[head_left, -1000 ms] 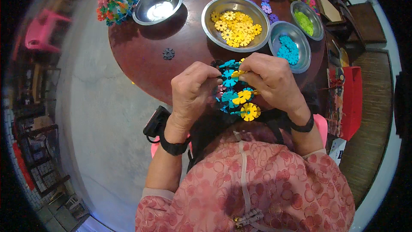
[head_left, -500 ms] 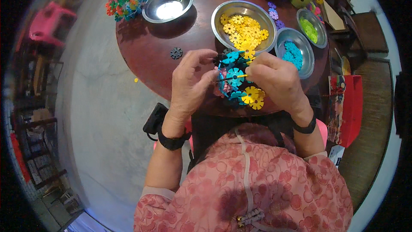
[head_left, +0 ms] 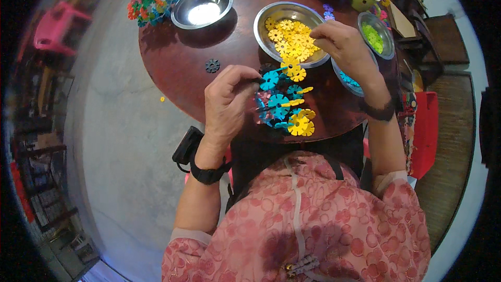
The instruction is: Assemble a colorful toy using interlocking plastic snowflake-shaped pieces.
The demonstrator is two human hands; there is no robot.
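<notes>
Head view: left hand (head_left: pixel 229 102) pinching left side of disc cluster (head_left: pixel 280 102) over counter (head_left: pixel 177 68); blue, pink, yellow already joined, looks part-built; loose yellow discs (head_left: pixel 292 42) left in steel bowl (head_left: pixel 303 13); right hand (head_left: pixel 347 49) at rim, fingers narrow, cannot tell if holding

We note the left forearm (head_left: pixel 195 206) slanting up from the lower left of centre. The left hand (head_left: pixel 225 99) sits near mid-frame, back toward us, forefinger and thumb close together, tips toward the centre. The right forearm (head_left: pixel 388 146) stands nearly upright, right of centre; the right hand (head_left: pixel 348 53) leans upper left, higher, fingers bent, thumb hidden from us.
</notes>
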